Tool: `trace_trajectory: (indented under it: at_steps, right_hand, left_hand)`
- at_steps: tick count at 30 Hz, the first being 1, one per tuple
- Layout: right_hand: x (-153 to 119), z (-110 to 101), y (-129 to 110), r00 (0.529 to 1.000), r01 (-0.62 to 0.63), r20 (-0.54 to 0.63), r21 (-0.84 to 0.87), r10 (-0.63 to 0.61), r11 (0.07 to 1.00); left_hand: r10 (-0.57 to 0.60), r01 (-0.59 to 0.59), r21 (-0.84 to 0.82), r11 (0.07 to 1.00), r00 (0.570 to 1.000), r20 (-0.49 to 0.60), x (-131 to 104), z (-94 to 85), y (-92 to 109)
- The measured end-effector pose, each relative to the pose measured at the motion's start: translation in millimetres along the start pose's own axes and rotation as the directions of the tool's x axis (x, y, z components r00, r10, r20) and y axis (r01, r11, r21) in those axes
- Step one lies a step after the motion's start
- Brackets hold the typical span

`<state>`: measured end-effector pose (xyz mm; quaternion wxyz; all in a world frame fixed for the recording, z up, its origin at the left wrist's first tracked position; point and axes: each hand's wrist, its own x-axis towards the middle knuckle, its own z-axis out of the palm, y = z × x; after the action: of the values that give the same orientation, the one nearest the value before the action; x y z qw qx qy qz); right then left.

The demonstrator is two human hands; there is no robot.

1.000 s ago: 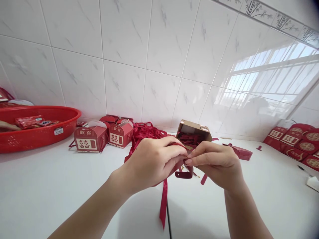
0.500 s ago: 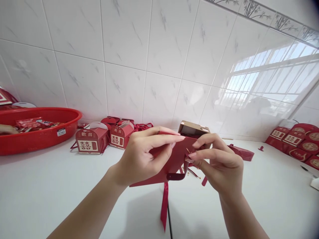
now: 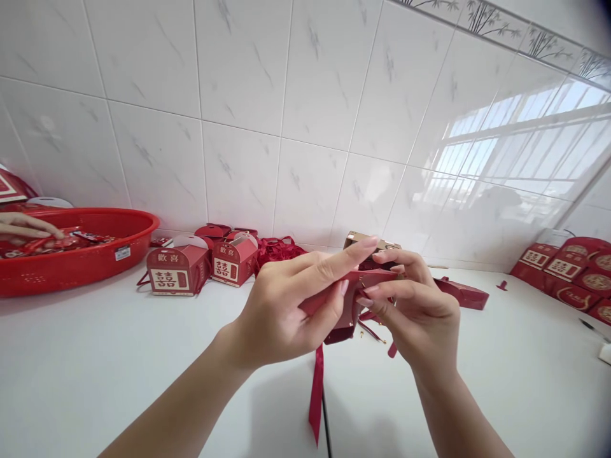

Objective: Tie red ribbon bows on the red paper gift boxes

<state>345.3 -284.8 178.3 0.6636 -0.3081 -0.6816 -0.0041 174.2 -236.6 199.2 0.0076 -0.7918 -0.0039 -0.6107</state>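
Note:
A red gift box [image 3: 344,326], partly folded, is held above the white table, its far side mostly hidden by my fingers. My left hand [image 3: 291,308] grips it from the left, thumb on the near face and fingers over the top edge. At the box's right edge, my right hand [image 3: 413,305] pinches a dark red strap with a gold-coloured tip between thumb and forefinger; the strap is mostly covered. A red ribbon [image 3: 316,397] hangs below the box. Dark red cords [image 3: 373,331] with gold-coloured ends lie on the table behind it.
Finished red boxes [image 3: 176,270] and heaped red ribbon [image 3: 277,248] stand at the back left. Another person's hand [image 3: 28,226] reaches into a red basin [image 3: 138,226] of packets. A cardboard box [image 3: 356,238] is behind my hands; more red boxes [image 3: 558,267] are stacked right.
The box has tilted, so its broad face shows less and its top edge more. My left fingers have shifted across that edge. The other person's hand has come further into view.

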Motion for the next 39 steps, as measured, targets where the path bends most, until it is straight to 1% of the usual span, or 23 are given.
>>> trace_trajectory:
  at_steps: [5,9,12,15,17,19,20,22,23,25,27,30,33,35,36,37,38,39]
  right_hand:
    - [-1.1,-1.2,1.3,0.999,-0.030,-0.031,0.023,0.030,0.999]
    - [-1.5,0.5,1.6,0.999,-0.039,-0.029,0.048,0.041,0.998]
    - [-1.3,2.4,3.5,0.996,-0.025,-0.078,0.065,0.030,0.998]
    - [-0.6,4.5,6.4,0.987,-0.057,-0.140,0.130,0.076,0.990]
    - [-0.2,6.0,8.0,0.987,-0.103,-0.104,0.196,0.125,0.975]
    - [0.0,7.5,9.0,0.988,-0.122,-0.060,0.269,0.143,0.955]
    - [0.0,8.2,9.3,0.990,-0.108,-0.060,0.297,0.131,0.949]
    - [-0.1,9.0,9.3,0.990,-0.051,-0.108,0.324,0.090,0.945]
    - [-0.2,9.0,9.1,0.988,-0.020,-0.138,0.325,0.068,0.946]
    - [-0.4,8.2,8.1,0.984,0.033,-0.176,0.306,0.023,0.951]
    - [-0.9,6.5,6.2,0.981,0.088,-0.192,0.267,-0.037,0.960]
    - [-1.8,3.0,2.6,0.969,0.181,-0.195,0.132,-0.153,0.975]
    - [-1.7,-1.8,0.0,0.950,0.223,-0.228,0.010,-0.215,0.975]
    - [-0.6,-5.2,-0.7,0.935,0.229,-0.272,-0.025,-0.227,0.973]
    - [0.3,-6.7,-1.0,0.929,0.232,-0.290,-0.035,-0.232,0.972]
    - [1.1,-7.9,-1.1,0.921,0.239,-0.306,-0.044,-0.241,0.970]
    - [2.0,-8.7,-1.3,0.913,0.250,-0.320,-0.052,-0.253,0.967]
    - [2.7,-9.2,-1.6,0.906,0.263,-0.329,-0.054,-0.266,0.963]
  left_hand:
    - [0.002,-0.003,0.024,1.000,1.000,0.026,-1.1,2.0,1.5]
    - [0.049,-0.051,0.067,0.996,0.998,0.030,-3.8,7.8,1.0]
    - [0.094,-0.094,0.069,0.993,0.996,-0.008,-4.2,12.5,2.4]
    - [0.096,-0.090,0.091,0.992,0.994,-0.060,-4.5,15.2,5.5]
    - [0.088,-0.080,0.085,0.993,0.991,-0.098,-5.8,15.9,6.8]
    - [0.078,-0.074,0.038,0.997,0.989,-0.122,-7.3,16.3,6.5]
    - [0.073,-0.072,0.010,0.997,0.990,-0.119,-7.9,16.4,5.9]
    - [0.083,-0.085,-0.023,0.996,0.994,-0.074,-8.4,17.1,4.1]
    - [0.097,-0.097,-0.019,0.995,0.995,-0.035,-8.3,17.6,3.1]
    - [0.104,-0.105,0.047,0.993,0.994,0.030,-7.8,19.4,1.0]
    - [0.061,-0.067,0.129,0.989,0.997,0.053,-7.2,21.3,-1.5]
    - [0.010,-0.017,0.183,0.983,0.999,0.041,-6.7,20.3,-5.4]
    - [-0.003,0.001,0.201,0.980,1.000,0.009,-5.5,11.1,-7.0]
    - [-0.053,0.053,0.192,0.980,0.999,-0.005,-3.7,1.0,-5.9]
    - [-0.104,0.100,0.173,0.980,0.994,0.015,-2.5,-4.4,-4.9]
    - [-0.166,0.156,0.150,0.976,0.984,0.062,-1.3,-9.5,-3.6]
    - [-0.232,0.215,0.136,0.967,0.964,0.128,-0.1,-13.9,-2.4]
    - [-0.296,0.272,0.137,0.952,0.934,0.199,0.9,-17.1,-1.2]
